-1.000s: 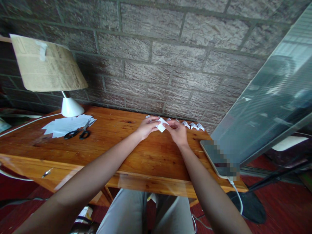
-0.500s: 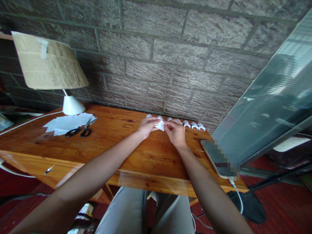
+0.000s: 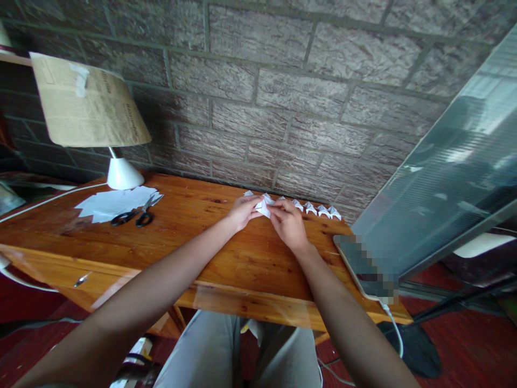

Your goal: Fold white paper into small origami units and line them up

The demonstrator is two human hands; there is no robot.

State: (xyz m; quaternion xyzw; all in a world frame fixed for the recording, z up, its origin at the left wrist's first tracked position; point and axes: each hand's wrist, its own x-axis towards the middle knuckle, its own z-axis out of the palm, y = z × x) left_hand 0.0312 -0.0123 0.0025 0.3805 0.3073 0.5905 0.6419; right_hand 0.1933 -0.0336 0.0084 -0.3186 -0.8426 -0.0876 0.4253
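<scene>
Between my two hands is a small folded white paper piece (image 3: 264, 208), held above the wooden desk. My left hand (image 3: 242, 213) pinches its left side, thumb on top. From the right, the thumb and fingers of my right hand (image 3: 288, 222) grip its other edge. Just behind the hands, a row of similar folded paper pieces (image 3: 310, 208) stands along the back of the desk. Part of that row is hidden by my fingers.
Black-handled scissors (image 3: 137, 213) lie on a stack of white paper sheets (image 3: 111, 202) at the left. Beside them stands a lamp (image 3: 124, 173) with a paper shade. A tablet-like device (image 3: 359, 264) with a white cable rests on the right. A brick wall (image 3: 250, 108) borders the desk (image 3: 194, 205).
My right hand has shifted slightly left, uncovering one more piece in the row. The held paper has turned a little between my fingers. The view has moved slightly.
</scene>
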